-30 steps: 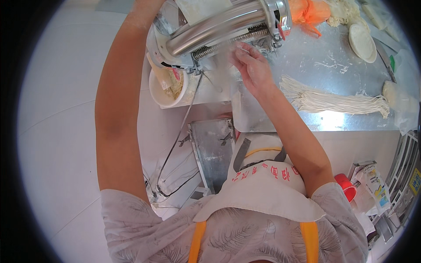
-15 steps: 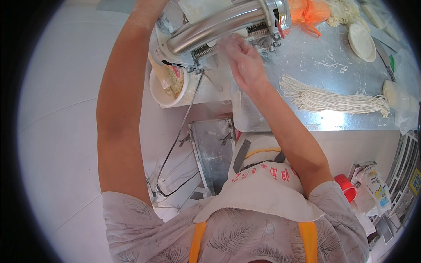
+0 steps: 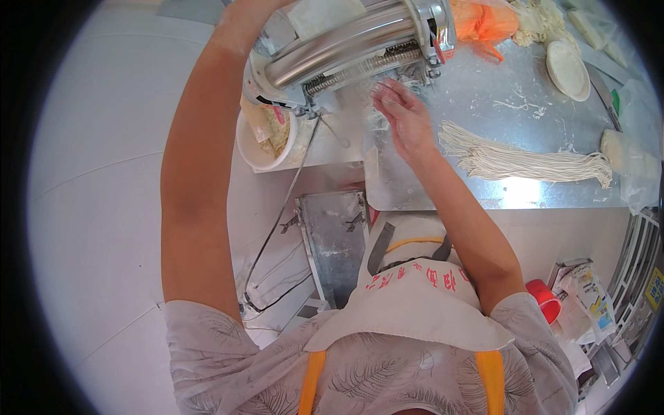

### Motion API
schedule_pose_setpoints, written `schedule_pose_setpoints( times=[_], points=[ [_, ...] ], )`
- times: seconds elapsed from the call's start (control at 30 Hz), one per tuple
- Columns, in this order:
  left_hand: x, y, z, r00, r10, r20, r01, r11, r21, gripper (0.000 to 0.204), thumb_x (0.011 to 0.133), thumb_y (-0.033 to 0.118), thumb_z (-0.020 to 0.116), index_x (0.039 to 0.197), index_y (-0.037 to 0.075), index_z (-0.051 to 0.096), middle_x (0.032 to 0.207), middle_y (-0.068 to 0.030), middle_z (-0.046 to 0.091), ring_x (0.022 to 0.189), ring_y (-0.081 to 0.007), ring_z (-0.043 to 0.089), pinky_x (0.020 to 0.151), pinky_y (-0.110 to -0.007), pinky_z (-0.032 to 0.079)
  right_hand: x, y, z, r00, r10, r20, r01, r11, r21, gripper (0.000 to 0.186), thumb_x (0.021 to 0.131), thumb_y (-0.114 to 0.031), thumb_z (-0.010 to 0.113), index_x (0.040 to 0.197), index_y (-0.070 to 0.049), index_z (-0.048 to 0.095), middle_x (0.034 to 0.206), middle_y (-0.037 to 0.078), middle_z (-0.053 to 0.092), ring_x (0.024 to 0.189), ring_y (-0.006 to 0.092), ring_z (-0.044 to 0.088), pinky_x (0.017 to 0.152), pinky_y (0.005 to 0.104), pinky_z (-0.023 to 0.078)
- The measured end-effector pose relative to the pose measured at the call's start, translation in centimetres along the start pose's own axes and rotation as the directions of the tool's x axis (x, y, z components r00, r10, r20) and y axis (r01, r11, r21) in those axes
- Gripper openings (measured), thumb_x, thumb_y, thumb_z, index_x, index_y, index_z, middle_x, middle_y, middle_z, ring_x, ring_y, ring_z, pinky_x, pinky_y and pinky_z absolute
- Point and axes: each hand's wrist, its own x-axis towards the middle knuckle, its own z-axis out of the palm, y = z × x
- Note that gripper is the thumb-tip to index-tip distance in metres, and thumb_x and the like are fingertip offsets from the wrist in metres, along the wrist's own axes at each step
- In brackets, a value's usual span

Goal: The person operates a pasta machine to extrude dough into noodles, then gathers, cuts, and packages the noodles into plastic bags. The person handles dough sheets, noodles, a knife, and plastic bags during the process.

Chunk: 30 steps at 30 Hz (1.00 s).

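Observation:
A noodle machine [image 3: 339,48] with a shiny steel roller and ridged cutting rollers stands at the top. My left hand [image 3: 252,10] reaches past its left end; only the wrist and hand base show, the fingers being cut off by the top edge. Just below the cutting rollers is my right hand [image 3: 408,121], dusted with flour. Its fingers are loosely bent, and nothing shows between them and the thumb. To the right of that hand, a bundle of thin pale noodles [image 3: 526,158] lies on the metal worktop [image 3: 484,97].
Left below the machine sits a white bowl [image 3: 244,142] with crumbly pale bits. An orange plastic bag [image 3: 484,22], a heap of noodles [image 3: 543,19] and a pale round dish [image 3: 568,70] are at the back right. A dark cable [image 3: 283,197] hangs beside the worktop's front.
My right hand has drawn back from the rollers, down and to the right. A pale piece at the rollers no longer shows. My left arm has shifted slightly right in the picture.

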Motion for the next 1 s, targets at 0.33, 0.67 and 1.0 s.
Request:
schedule_pose_setpoints(
  times=[0.33,0.67,1.0],
  points=[
    [-8.5,-0.3,-6.0,0.999,0.051,-0.007,-0.048,0.869,-0.492,0.076,0.093,0.045,0.067,0.149,0.008,0.031,0.15,-0.0188,0.035,0.136,-0.0457,0.03,0.115,-0.047,0.031,1.9,1.2,-3.4,0.985,-0.122,-0.119,0.09,0.965,-0.246,0.058,0.098,0.005,0.056,0.154,0.005,0.039,0.15,0.016,0.051,0.138,0.0255,0.051,0.116,0.0344,0.042],
    [-30.0,10.7,20.7,0.861,-0.3,0.411,0.469,0.151,-0.87,0.037,0.099,0.01,0.069,0.129,-0.008,0.057,0.122,-0.0154,0.065,0.114,-0.0223,0.065,0.1,-0.035,0.052,6.3,2.8,-5.1,0.97,-0.24,0.041,0.219,0.788,-0.575,0.064,0.1,0.001,0.054,0.16,0.002,0.032,0.159,0.013,0.042,0.147,0.0244,0.041,0.119,0.036,0.034],
    [-23.2,12.0,27.2,0.886,-0.423,0.19,0.207,-0.007,-0.978,0.058,0.094,0.001,0.073,0.142,-0.003,0.043,0.143,-0.0152,0.055,0.131,-0.0237,0.055,0.112,-0.036,0.042,11.6,3.9,-8.6,0.943,-0.253,0.216,0.327,0.591,-0.737,0.055,0.102,-0.015,0.063,0.152,0.003,0.046,0.152,0.017,0.054,0.144,0.0224,0.044,0.12,0.0319,0.03]
  ],
)
